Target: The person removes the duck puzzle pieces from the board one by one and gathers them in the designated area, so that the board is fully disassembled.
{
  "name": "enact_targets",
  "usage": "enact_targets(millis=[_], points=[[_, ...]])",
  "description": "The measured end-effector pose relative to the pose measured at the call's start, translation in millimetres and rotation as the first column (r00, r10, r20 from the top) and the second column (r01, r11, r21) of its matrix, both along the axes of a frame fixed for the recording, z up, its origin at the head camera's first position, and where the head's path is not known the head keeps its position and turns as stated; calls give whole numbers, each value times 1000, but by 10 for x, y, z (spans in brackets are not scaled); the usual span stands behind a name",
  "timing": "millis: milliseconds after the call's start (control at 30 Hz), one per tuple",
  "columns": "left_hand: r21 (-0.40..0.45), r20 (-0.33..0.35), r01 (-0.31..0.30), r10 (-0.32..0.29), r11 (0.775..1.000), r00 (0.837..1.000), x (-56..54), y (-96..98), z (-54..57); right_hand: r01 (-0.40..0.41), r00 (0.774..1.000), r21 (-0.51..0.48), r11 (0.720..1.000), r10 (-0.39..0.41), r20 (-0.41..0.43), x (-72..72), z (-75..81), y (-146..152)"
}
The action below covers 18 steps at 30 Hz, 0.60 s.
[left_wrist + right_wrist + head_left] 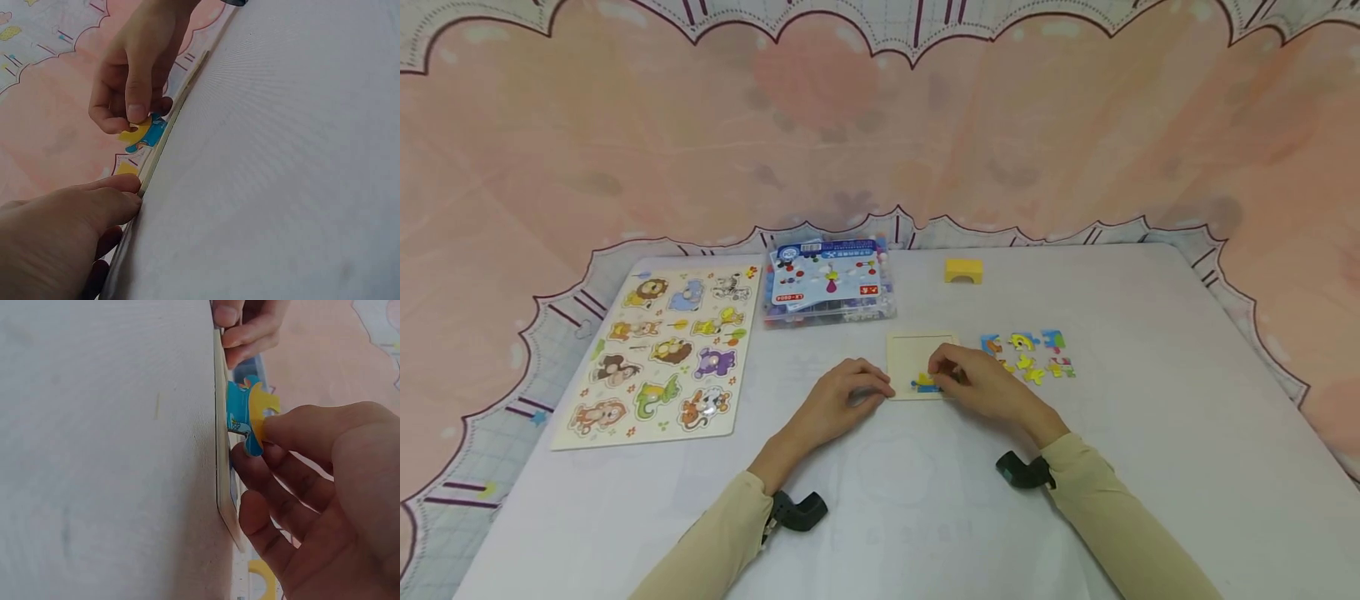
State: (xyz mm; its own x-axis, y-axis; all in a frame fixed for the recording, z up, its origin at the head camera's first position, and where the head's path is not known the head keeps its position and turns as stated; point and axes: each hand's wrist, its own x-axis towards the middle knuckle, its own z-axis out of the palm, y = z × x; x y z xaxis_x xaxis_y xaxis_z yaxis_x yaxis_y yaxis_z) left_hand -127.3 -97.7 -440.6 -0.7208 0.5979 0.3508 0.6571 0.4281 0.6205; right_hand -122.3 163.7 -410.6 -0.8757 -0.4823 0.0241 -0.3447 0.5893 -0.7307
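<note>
A shallow wooden puzzle tray (917, 343) lies on the table in front of the person. At its near left corner, the left hand (838, 398) pinches the rim between thumb and index finger. Above the tray's near part, the right hand (977, 383) pinches a blue and yellow jigsaw piece (240, 406) between thumb and fingers. This piece is tilted, its blue side close to the tray floor in the right wrist view. Loose jigsaw pieces (1022, 342), several of them, lie just right of the tray, partly behind the right hand.
An animal puzzle board (651, 400) lies at the left. Behind the tray stands a clear plastic box (827, 279) with a printed blue card on it. A yellow arch block (963, 271) sits at the back. Patterned cloth hangs behind the white table (887, 517).
</note>
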Motion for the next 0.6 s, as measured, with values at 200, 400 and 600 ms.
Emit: enact_targets(millis=[200, 400, 600], points=[[-1, 0, 2, -2, 1000, 1000, -18, 0, 5, 6, 999, -32, 999, -7, -41, -3, 31, 20], [-13, 22, -8, 9, 1000, 1000, -9, 4, 12, 15, 999, -37, 999, -17, -35, 4, 63, 74], [-25, 42, -14, 15, 1000, 999, 1, 2, 12, 26, 999, -28, 999, -27, -33, -2, 103, 159]])
